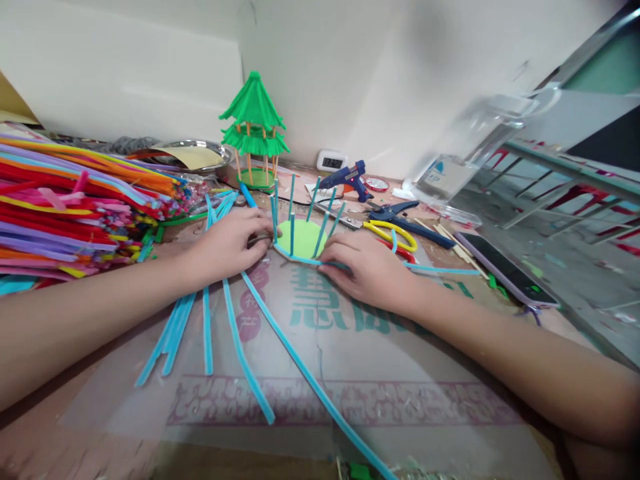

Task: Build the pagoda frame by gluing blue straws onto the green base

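A light green disc (304, 238) with several upright blue posts around its edge stands between my hands. A light blue pipe cleaner (300, 260) runs along the near edge of the disc and out to the right beneath my right hand. My right hand (363, 267) pinches this pipe cleaner at the disc's near right edge. At the left edge my left hand (235, 241) has its fingers curled and closed against the same strip. Several loose blue pipe cleaners (247, 363) pass under my left hand and spread toward me over the plastic sheet.
Bundles of coloured pipe cleaners (75, 207) are heaped at left. Behind stand a green-roofed pagoda model (255, 133), a digital timer (332, 161) and a blue glue gun (347, 179). Yellow-handled scissors (393, 233), blue-handled pliers (400, 212) and a phone (505, 267) lie to the right.
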Action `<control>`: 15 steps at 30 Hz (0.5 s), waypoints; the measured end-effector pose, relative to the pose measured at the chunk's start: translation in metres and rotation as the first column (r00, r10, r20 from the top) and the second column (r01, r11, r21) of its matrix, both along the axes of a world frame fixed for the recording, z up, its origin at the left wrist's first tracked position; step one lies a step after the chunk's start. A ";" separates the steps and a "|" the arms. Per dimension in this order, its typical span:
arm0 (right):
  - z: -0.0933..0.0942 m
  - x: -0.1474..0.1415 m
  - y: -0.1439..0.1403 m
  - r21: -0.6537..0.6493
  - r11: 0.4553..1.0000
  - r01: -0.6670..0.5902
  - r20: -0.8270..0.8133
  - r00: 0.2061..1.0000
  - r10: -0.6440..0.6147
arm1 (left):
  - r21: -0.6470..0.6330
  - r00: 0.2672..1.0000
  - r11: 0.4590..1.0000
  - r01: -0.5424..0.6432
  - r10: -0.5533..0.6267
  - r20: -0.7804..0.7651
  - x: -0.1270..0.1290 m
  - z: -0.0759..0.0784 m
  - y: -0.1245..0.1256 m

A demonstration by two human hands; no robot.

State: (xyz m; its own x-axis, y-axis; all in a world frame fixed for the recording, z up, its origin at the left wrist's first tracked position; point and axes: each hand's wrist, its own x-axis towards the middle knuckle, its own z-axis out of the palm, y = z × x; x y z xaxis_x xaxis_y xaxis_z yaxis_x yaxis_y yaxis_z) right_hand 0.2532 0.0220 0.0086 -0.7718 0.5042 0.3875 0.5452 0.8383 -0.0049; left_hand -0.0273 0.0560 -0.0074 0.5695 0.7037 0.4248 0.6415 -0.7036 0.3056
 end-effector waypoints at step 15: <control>-0.001 -0.002 -0.003 0.031 0.991 0.128 0.011 0.992 -0.128 | 0.104 0.999 0.994 -0.031 0.027 0.043 0.006 0.015 -0.032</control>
State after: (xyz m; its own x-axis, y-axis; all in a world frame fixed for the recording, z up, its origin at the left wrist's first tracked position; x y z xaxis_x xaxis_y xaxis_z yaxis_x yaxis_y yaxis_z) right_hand 0.2515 0.0188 0.0075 -0.7067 0.5874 0.3944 0.6477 0.7614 0.0265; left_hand -0.0216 0.0243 0.0074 0.5300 0.6700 0.5199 0.6504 -0.7145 0.2578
